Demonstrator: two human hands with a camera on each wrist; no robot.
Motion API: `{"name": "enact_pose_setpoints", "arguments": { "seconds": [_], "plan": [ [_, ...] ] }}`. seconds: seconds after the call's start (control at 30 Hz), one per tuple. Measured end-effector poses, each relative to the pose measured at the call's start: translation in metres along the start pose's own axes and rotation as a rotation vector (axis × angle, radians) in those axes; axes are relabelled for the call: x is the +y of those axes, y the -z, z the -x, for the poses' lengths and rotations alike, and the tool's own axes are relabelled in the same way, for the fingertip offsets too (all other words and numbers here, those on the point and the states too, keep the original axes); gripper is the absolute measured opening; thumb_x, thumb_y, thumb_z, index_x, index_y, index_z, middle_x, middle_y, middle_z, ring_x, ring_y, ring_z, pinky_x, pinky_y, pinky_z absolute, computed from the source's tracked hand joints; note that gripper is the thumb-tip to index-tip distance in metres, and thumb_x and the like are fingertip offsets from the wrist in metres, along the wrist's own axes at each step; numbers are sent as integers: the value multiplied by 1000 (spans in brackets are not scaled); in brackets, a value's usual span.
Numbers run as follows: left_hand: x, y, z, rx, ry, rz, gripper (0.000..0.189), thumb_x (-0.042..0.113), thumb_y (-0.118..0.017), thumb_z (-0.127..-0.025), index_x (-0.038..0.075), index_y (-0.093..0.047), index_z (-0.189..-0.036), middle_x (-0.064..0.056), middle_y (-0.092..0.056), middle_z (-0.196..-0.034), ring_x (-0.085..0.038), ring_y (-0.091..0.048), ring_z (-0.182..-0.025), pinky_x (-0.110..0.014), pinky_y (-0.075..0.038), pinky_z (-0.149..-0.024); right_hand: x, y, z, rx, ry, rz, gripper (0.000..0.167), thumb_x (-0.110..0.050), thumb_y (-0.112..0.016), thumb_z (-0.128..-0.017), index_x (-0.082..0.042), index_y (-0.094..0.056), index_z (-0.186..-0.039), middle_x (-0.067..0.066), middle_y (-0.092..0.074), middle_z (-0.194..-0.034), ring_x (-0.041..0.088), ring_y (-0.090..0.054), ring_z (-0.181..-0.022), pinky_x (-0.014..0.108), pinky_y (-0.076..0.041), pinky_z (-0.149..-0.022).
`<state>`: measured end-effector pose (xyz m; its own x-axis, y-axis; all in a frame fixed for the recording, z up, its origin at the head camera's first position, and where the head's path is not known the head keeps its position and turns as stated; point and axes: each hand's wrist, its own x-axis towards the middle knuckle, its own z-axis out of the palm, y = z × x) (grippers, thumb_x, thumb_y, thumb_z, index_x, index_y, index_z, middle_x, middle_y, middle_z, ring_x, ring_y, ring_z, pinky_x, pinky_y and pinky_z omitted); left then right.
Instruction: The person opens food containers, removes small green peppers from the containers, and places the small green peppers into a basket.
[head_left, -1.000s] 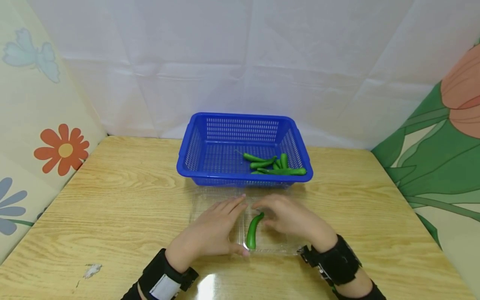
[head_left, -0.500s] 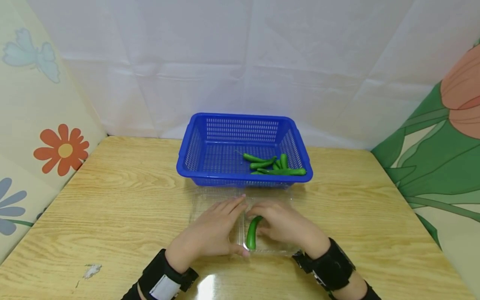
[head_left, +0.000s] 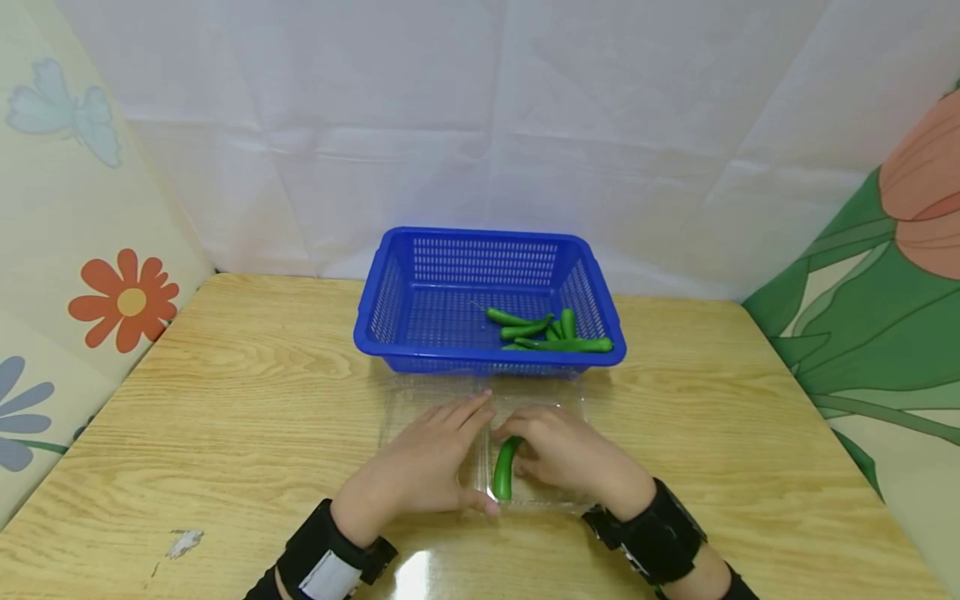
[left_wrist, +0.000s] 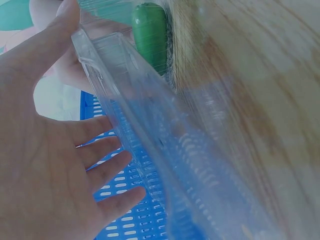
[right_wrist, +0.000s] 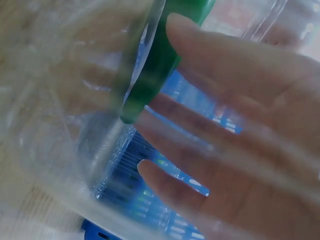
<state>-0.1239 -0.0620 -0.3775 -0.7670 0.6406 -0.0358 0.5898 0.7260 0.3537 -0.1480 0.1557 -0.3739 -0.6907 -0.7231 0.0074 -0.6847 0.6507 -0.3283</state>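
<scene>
A green chili pepper (head_left: 503,477) lies lengthwise inside a clear plastic clamshell box (head_left: 551,504), along the ridge near the box's middle. My right hand (head_left: 573,454) reaches into the box and pinches the pepper's far end; in the right wrist view, the thumb presses one side of the pepper (right_wrist: 155,65) with fingers behind it. My left hand (head_left: 420,467) spreads over the left half of the box, fingers straight. Its thumb touches the box's near edge in the left wrist view, where the clear wall (left_wrist: 145,115) runs past the fingers.
Just behind the box stands a blue plastic basket (head_left: 480,360), with several more green peppers (head_left: 525,330) in its right front corner. Both rest on a wooden table (head_left: 247,400). A white cloth (head_left: 450,125) hangs behind, with printed panels at either side.
My right hand has moved slightly left and nearer, closing its fingers on the pepper's far end. The left hand and the basket have stayed in place.
</scene>
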Motion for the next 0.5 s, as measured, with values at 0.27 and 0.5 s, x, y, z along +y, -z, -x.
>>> {"name": "enact_pose_setpoints", "arguments": {
  "seconds": [0.27, 0.5],
  "plan": [
    [0, 0, 0, -3, 6, -5, 112, 71, -70, -73, 6, -30, -155, -8, -16, -165, -29, -22, -148, -50, -23, -119, 5, -2, 0, 27, 4, 30, 35, -4, -83, -75, -7, -73, -108, 3, -70, -102, 21, -67, -96, 40, -56, -89],
    [1, 0, 1, 4, 4, 0, 111, 69, -71, -73, 6, -31, -155, -9, -17, -164, -30, -23, -148, -51, -24, -118, 9, -5, 1, 66, 27, 60, 31, 2, -81, -74, -7, -74, -102, 3, -70, -96, 20, -67, -90, 37, -57, -84]
  ]
}}
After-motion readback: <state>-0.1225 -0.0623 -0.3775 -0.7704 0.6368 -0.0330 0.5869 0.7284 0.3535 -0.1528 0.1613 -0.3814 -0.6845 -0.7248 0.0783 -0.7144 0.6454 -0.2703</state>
